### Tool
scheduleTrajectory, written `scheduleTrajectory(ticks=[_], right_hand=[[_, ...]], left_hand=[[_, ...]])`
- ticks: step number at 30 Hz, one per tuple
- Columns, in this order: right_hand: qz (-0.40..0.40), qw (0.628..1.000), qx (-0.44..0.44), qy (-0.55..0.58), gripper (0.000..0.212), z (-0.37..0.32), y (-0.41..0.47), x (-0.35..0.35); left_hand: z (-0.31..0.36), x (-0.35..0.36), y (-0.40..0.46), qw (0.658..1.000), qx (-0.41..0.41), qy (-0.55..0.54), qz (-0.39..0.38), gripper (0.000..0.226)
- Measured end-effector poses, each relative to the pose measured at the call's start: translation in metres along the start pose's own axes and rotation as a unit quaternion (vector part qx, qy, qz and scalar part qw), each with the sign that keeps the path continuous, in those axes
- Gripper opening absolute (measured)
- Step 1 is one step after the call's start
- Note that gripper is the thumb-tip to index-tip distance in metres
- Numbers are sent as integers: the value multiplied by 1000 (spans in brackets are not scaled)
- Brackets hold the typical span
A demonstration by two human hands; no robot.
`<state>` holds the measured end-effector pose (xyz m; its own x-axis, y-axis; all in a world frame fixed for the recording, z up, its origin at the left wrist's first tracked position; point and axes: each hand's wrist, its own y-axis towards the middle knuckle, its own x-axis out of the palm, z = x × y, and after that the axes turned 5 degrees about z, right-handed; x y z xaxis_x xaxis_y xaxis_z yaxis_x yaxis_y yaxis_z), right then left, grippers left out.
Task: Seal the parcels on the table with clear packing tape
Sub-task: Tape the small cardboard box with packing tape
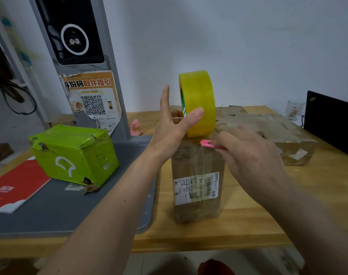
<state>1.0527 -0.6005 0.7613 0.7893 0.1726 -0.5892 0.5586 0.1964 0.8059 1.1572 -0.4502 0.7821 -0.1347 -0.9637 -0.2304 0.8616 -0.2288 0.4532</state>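
Cutting step, I judge: the left hand (169, 124) steadies the tape roll (198, 103) on the brown parcel (197, 175), thumb pressing, other fingers straight; the right hand (254, 155) pinches a pink cutter (207, 144), which must next slice the strip.

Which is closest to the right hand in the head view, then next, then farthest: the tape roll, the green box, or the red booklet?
From the right hand:
1. Tape roll, just up and left of it, standing on the brown parcel.
2. Green box, farther left, on the grey tray.
3. Red booklet, at the far left edge.
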Motion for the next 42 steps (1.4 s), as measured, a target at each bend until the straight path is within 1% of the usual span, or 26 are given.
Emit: scheduleTrajectory(ticks=[2, 4, 6, 7, 11, 13, 16, 17, 20, 21, 24, 27, 30, 34, 37, 40, 42], right_hand=[[-16, 998, 24, 51, 25, 2, -3, 2], [-6, 996, 32, 81, 27, 5, -4, 2], [12, 996, 29, 88, 27, 7, -4, 2], [24, 996, 20, 84, 26, 7, -4, 2], [103, 992, -12, 71, 21, 6, -4, 0], [121, 991, -34, 37, 23, 4, -2, 1], [98, 993, -62, 2, 19, 1, -1, 4], [86, 994, -62, -7, 18, 1, -1, 4], [51, 996, -58, -41, 8, -1, 0, 2], [38, 996, -55, -53, 7, -3, 1, 2], [9, 995, -50, -84, 13, -7, 4, 4], [3, 994, -40, -104, 18, -13, 8, 2], [-8, 993, -14, -116, 22, -15, 10, -4], [-34, 993, 15, -108, 21, -11, 12, -9], [-50, 993, 25, -100, 19, -11, 11, -10], [-28, 993, 38, -106, 10, -2, 9, -13], [6, 993, 56, -108, 13, 11, 7, -15]], left_hand=[[0, 1, 1, 1000, 1, -9, -1, 106], [-1, 1, 1, 1000, 3, -19, 3, 116], [-2, 0, 1, 1000, 0, -19, 2, 126], [-2, 0, 2, 1000, -2, -18, -1, 127], [2, 0, 0, 1000, 7, -7, -7, 104], [2, 1, 0, 1000, 3, -14, -6, 105], [2, 1, -2, 1000, 6, -25, 2, 130], [3, 1, -2, 1000, 3, -27, 2, 130], [6, 2, -5, 1000, 7, -15, -5, 100], [6, 3, -6, 1000, 10, -12, -7, 96], [8, 4, -7, 1000, 15, -11, 2, 101], [10, 3, -9, 1000, 14, -10, 6, 94], [11, 4, -10, 1000, 21, -12, 14, 94], [11, 3, -11, 1000, 17, 7, 17, 91], [11, 3, -11, 1000, 12, 12, 20, 93], [15, 4, -13, 1000, 13, 7, 19, 94], [15, 4, -14, 1000, 10, -3, 20, 92]])
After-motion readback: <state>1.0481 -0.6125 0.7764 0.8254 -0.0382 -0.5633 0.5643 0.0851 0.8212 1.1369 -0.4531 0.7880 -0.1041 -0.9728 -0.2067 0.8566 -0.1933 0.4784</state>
